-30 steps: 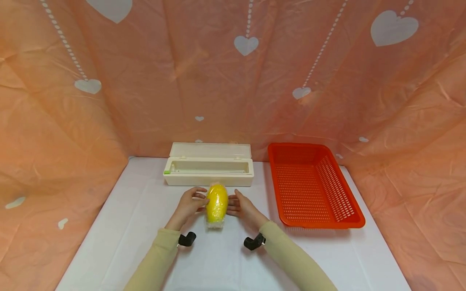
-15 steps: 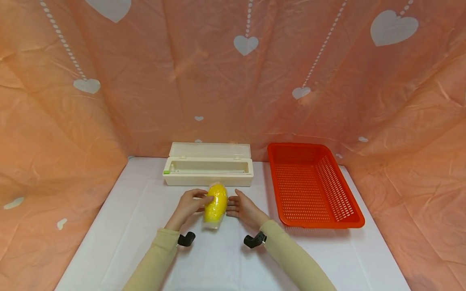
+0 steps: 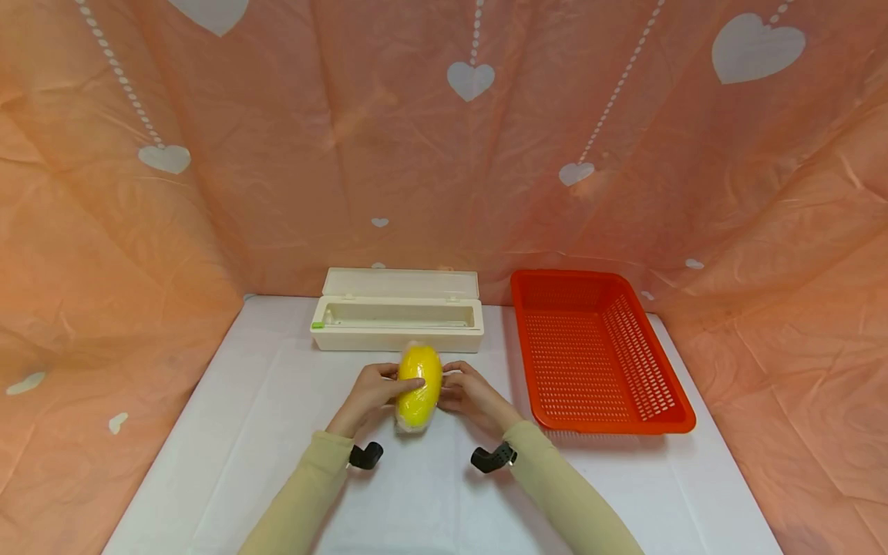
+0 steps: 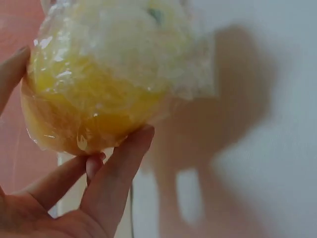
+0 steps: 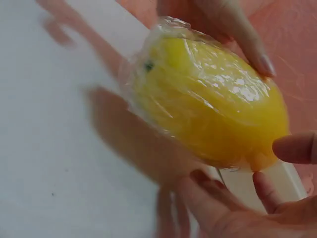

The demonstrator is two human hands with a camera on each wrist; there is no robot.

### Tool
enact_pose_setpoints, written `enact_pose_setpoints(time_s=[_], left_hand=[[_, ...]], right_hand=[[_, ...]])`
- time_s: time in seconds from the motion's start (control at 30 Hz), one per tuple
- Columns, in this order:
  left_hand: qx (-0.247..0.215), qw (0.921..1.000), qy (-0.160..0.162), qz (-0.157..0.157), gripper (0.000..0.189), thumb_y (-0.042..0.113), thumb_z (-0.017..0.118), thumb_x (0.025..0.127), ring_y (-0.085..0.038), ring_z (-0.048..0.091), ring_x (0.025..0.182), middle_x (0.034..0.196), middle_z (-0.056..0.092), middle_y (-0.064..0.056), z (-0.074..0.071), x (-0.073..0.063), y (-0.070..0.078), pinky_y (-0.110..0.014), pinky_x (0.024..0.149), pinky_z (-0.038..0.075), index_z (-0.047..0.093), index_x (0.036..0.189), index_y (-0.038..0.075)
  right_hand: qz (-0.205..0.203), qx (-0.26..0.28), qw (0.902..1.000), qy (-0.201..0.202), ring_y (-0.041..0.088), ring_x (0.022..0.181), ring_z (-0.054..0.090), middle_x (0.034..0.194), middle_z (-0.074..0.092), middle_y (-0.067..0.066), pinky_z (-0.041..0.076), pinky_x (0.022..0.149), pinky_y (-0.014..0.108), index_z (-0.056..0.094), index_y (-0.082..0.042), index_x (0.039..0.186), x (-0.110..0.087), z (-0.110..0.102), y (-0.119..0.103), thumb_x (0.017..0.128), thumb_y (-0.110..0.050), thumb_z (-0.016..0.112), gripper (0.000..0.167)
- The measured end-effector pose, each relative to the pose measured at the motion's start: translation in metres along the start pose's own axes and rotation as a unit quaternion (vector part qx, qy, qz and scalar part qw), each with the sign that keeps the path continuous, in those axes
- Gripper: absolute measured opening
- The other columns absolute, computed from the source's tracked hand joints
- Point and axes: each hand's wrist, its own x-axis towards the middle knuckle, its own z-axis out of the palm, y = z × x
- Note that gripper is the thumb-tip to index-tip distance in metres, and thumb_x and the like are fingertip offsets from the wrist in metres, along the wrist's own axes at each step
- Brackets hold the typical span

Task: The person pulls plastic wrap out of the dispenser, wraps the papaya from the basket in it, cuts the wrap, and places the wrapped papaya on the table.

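In the middle of the head view, a yellow oval fruit (image 3: pixel 420 385) wrapped in clear cling film is held up off the white table. My left hand (image 3: pixel 371 393) grips it from the left, thumb across the top and fingers beneath. The left wrist view shows left fingertips (image 4: pixel 143 136) against the underside of the wrapped fruit (image 4: pixel 94 94). My right hand (image 3: pixel 479 393) is at its right side, fingers loosely bent. In the right wrist view, the right fingertips (image 5: pixel 263 184) are right at the fruit's lower end. Crumpled film bunches around the end with a dark green spot.
Behind the hands stands a long cream cling film box (image 3: pixel 395 340), its lid (image 3: pixel 401 284) raised and a green slider (image 3: pixel 317 325) at its left end. To the right is a red plastic basket (image 3: pixel 576 370) with perforated sides. Orange heart-patterned cloth (image 3: pixel 416 169) hangs around the table.
The fruit has shifted slightly right and tilted, with its top leaning right. My left thumb lies further across it. My right fingers have bent more and come closer to its side.
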Motion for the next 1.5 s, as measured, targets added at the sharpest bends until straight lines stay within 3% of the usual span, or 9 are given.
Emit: enact_pose_setpoints(time_s=[0.2,0.27,0.43,0.6,0.8,1.0,1.3,1.5], left_hand=[[-0.044,0.9988,-0.017,-0.013,0.075,0.038,0.083,0.073,-0.026,0.064,0.09,0.11,0.064,-0.018,0.002,-0.001,-0.003,-0.041,0.079,0.056,0.052,0.129,-0.003],[-0.058,0.998,-0.021,-0.014,0.07,0.034,0.082,0.075,-0.026,0.064,0.089,0.108,0.065,-0.019,0.001,-0.001,-0.006,-0.042,0.081,0.055,0.05,0.126,-0.001],[-0.087,0.9941,-0.065,-0.009,0.055,0.029,0.077,0.082,-0.025,0.066,0.088,0.102,0.067,-0.017,0.001,0.0,-0.014,-0.041,0.087,0.052,0.049,0.12,0.0],[-0.126,0.9882,-0.086,-0.009,0.052,0.023,0.074,0.086,-0.024,0.065,0.094,0.108,0.066,-0.018,0.003,0.001,-0.023,-0.039,0.089,0.052,0.051,0.124,-0.005],[-0.172,0.9806,-0.093,-0.008,0.049,0.013,0.069,0.089,-0.024,0.063,0.097,0.116,0.061,-0.02,0.006,0.004,-0.032,-0.039,0.087,0.053,0.051,0.128,-0.011],[-0.193,0.9762,-0.099,-0.009,0.049,0.009,0.065,0.092,-0.026,0.064,0.1,0.121,0.057,-0.025,0.008,0.007,-0.033,-0.04,0.088,0.052,0.047,0.131,-0.013],[-0.192,0.9785,-0.067,-0.036,0.053,0.019,0.07,0.089,-0.026,0.061,0.107,0.127,0.057,-0.018,0.003,0.01,-0.033,-0.04,0.085,0.054,0.048,0.135,0.005],[-0.192,0.9788,-0.058,-0.04,0.051,0.02,0.069,0.09,-0.028,0.061,0.108,0.128,0.056,-0.021,0.002,0.014,-0.032,-0.039,0.085,0.054,0.05,0.134,0.005]], right_hand=[[-0.032,-0.006,0.9992,-0.022,0.032,0.109,0.059,0.119,0.058,0.022,0.045,0.097,0.046,0.033,-0.003,0.126,-0.01,-0.007,-0.002,0.093,-0.009,0.052,0.038],[-0.039,-0.016,0.9989,-0.021,0.031,0.11,0.059,0.12,0.058,0.021,0.044,0.098,0.046,0.032,0.0,0.131,-0.013,-0.01,-0.002,0.094,-0.009,0.052,0.043],[-0.047,-0.055,0.9972,-0.018,0.028,0.108,0.06,0.123,0.057,0.021,0.046,0.097,0.042,0.042,0.009,0.133,-0.013,-0.016,-0.003,0.093,-0.009,0.055,0.046],[-0.046,-0.087,0.9952,0.001,0.025,0.105,0.06,0.127,0.055,0.022,0.047,0.096,0.04,0.046,0.012,0.131,-0.012,-0.018,-0.003,0.092,-0.008,0.057,0.046],[-0.04,-0.089,0.9947,0.034,0.021,0.099,0.06,0.128,0.051,0.022,0.045,0.098,0.044,0.043,0.01,0.134,-0.011,-0.015,-0.004,0.091,-0.006,0.061,0.05],[-0.039,-0.08,0.9955,0.034,0.022,0.1,0.058,0.125,0.052,0.02,0.046,0.097,0.043,0.041,0.006,0.137,-0.01,-0.013,-0.005,0.09,-0.006,0.06,0.052],[-0.037,-0.07,0.9961,0.039,0.026,0.107,0.055,0.126,0.05,0.021,0.047,0.096,0.044,0.04,0.004,0.137,-0.003,-0.014,-0.002,0.092,-0.004,0.06,0.05],[-0.033,-0.062,0.9964,0.047,0.026,0.106,0.055,0.123,0.05,0.019,0.046,0.097,0.046,0.04,0.003,0.137,0.001,-0.012,-0.002,0.093,-0.006,0.061,0.049]])
